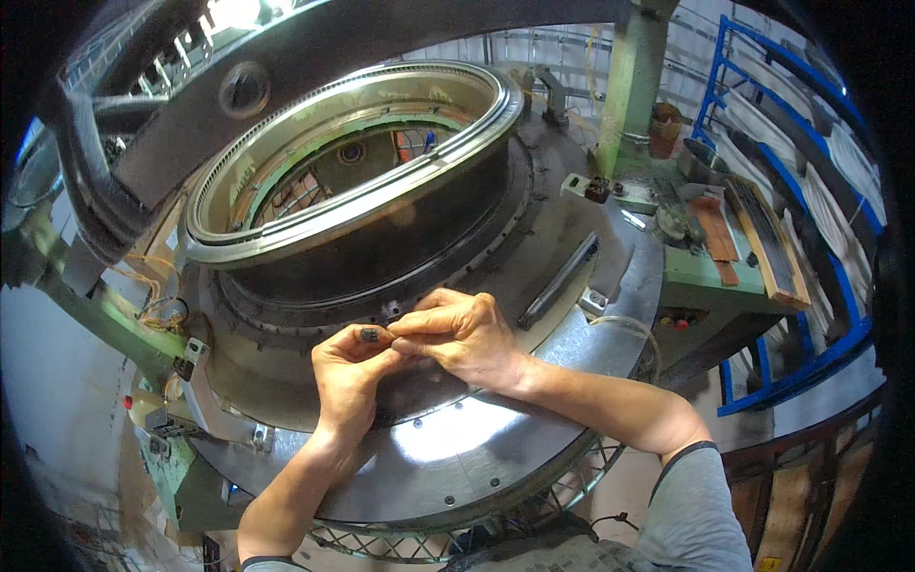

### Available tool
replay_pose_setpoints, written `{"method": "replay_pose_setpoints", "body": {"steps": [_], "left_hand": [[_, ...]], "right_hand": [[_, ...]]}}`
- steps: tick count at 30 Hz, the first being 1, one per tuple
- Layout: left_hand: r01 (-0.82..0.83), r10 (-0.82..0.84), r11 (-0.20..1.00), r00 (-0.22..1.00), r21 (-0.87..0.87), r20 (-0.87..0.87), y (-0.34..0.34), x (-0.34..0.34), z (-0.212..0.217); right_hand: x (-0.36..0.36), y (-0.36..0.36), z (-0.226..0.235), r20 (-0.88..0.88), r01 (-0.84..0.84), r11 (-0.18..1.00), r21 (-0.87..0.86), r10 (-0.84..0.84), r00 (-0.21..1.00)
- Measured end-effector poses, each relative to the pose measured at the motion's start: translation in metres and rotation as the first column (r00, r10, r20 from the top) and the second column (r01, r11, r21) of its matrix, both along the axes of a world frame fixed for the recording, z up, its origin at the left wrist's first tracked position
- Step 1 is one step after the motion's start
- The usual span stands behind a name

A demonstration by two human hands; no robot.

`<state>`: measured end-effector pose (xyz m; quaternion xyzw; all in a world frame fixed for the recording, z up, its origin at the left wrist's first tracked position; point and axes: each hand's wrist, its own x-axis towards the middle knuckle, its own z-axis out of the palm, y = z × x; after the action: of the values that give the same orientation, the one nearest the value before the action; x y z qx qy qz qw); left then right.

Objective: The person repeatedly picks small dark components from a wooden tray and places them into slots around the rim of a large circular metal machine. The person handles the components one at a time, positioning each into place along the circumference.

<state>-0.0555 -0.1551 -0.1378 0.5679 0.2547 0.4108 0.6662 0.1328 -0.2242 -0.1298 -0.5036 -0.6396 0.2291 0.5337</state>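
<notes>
Both hands met at the near edge of the machine bed (457, 458), the left hand (348, 377) pinching a small dark part (370, 335) while the right hand (457, 334) closed fingertips on it, probably steadying it beside the cylinder (381, 238).

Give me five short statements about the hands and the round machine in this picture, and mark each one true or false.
1. Both hands meet over the machine's flat metal ring. True.
2. The left hand pinches a small dark part at its fingertips. True.
3. The right hand rests on the green side shelf. False: it is at the small dark part, touching the left hand.
4. The big cylinder has a shiny rim. True.
5. The blue railing stands on the person's left. False: it is on the right.
</notes>
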Motion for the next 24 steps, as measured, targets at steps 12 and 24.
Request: {"method": "replay_pose_setpoints", "body": {"steps": [12,24], "left_hand": [[-0.107,0.114,0.97,0.993,0.217,-0.021,-0.004,0.038,0.071],[0.104,0.474,0.228,0.857,0.968,-0.204,0.054,0.104,0.146]], "right_hand": [[0.048,0.016,0.066,-0.215,-0.269,0.96,0.076,0.28,0.936],[0.162,0.091,0.158,0.211,-0.213,0.974,-0.075,0.224,0.951]]}}
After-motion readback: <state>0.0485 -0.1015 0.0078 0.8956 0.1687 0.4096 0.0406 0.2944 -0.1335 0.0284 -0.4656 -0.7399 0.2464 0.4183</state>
